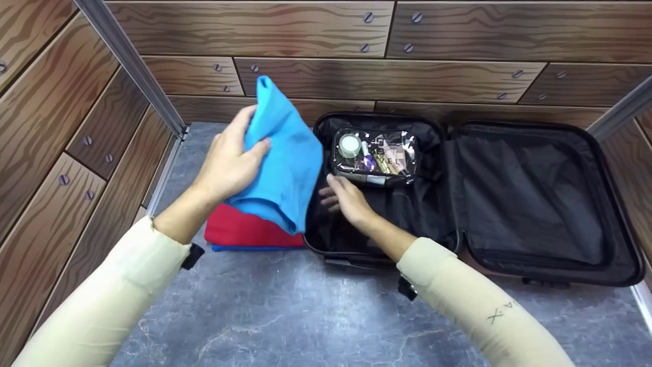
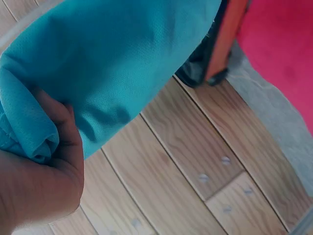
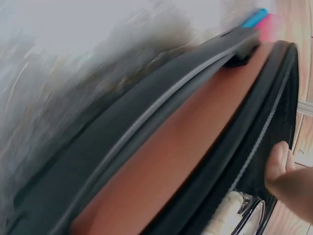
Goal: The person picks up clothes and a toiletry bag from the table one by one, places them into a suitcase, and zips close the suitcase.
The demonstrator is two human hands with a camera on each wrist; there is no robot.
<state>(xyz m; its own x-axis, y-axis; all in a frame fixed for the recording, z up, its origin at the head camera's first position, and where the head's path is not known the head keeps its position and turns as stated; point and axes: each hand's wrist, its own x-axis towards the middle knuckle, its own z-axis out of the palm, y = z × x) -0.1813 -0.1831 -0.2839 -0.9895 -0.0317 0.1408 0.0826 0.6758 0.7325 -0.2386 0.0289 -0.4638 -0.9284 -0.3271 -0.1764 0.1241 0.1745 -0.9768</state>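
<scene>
A folded light-blue cloth [image 1: 288, 158] is held up by my left hand [image 1: 229, 158], its thumb on the near face and the fingers behind. In the left wrist view the hand [image 2: 54, 171] curls round a fold of that cloth [image 2: 112, 63]. My right hand [image 1: 349, 201] hovers over the left half of an open black suitcase [image 1: 316, 244], fingers extended and holding nothing. Just beyond that hand, a clear toiletry bag [image 1: 374, 155] with cosmetics inside lies in the suitcase. The right wrist view shows the hand [image 3: 281, 166] beside the suitcase's rim.
Left of the suitcase a folded red cloth [image 1: 249, 227] lies on a blue one [image 1: 254, 248], partly under the raised cloth. The suitcase lid [image 1: 535, 199] lies open to the right. Wood-patterned walls [image 1: 316, 30] stand behind and at both sides of the grey floor [image 1: 285, 306].
</scene>
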